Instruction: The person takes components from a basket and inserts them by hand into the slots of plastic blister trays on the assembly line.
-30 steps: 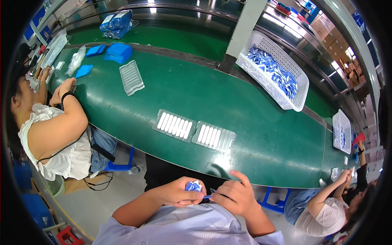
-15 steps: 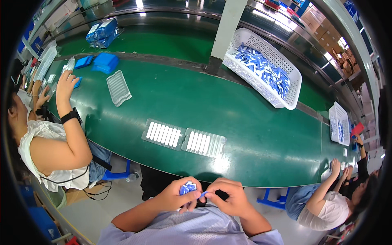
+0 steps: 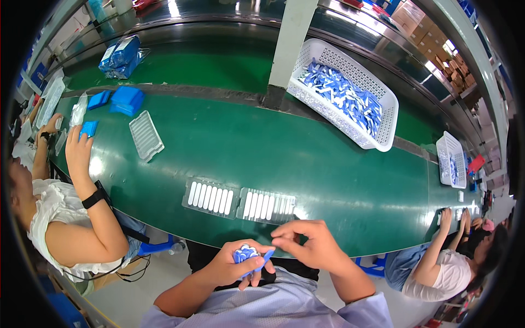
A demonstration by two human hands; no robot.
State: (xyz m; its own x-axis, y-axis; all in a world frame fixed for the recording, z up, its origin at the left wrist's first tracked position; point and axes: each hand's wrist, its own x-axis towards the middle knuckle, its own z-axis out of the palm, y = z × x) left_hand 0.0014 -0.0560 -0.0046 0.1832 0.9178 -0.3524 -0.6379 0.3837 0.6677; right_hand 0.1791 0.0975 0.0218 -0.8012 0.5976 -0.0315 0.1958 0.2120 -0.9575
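My left hand (image 3: 232,266) is closed round a bundle of small blue-and-white sticks (image 3: 245,252), held just off the table's near edge. One blue piece (image 3: 267,256) juts up past its thumb. To the right and slightly higher, my right hand (image 3: 313,247) is apart from the bundle, thumb and forefinger tips close together in a pinch. Whether anything small sits between them is hidden. Just beyond my hands lie two clear plastic trays side by side: the left tray (image 3: 187,206) holds a row of white sticks (image 3: 211,198), and the right tray (image 3: 239,212) is partly filled with them.
A white basket (image 3: 386,136) heaped with blue-and-white sticks stands at the far right of the green table (image 3: 339,191). Another clear tray (image 3: 146,136), blue stacks (image 3: 127,101) and wrapped blue packs (image 3: 120,57) are at left. People sit working on both sides.
My right hand has let go of the blue piece by the left thumb and moved up and right, toward the trays. My left hand still holds the bundle. The view has shifted slightly.
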